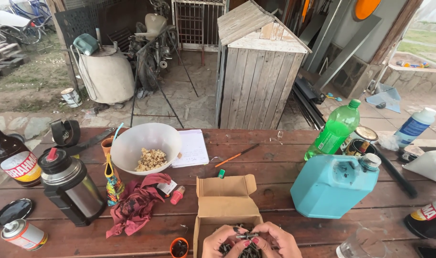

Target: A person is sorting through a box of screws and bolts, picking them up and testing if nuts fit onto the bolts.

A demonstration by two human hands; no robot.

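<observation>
An open brown cardboard box [224, 201] sits at the near edge of the wooden table [275, 167], with several dark metal screws [249, 251] inside. My left hand [222, 241] and my right hand [274, 241] meet over the box. Together their fingertips pinch one dark screw [247, 235] held crosswise. The lower part of both hands is cut off by the frame's bottom edge.
A turquoise jerrycan [330, 184] lies right of the box, a green plastic bottle [339, 126] behind it. A red rag [134, 205], steel thermos [72, 188], white bowl [144, 145], notepad [193, 148], small orange cup [179, 247] and clear glass [363, 243] stand around.
</observation>
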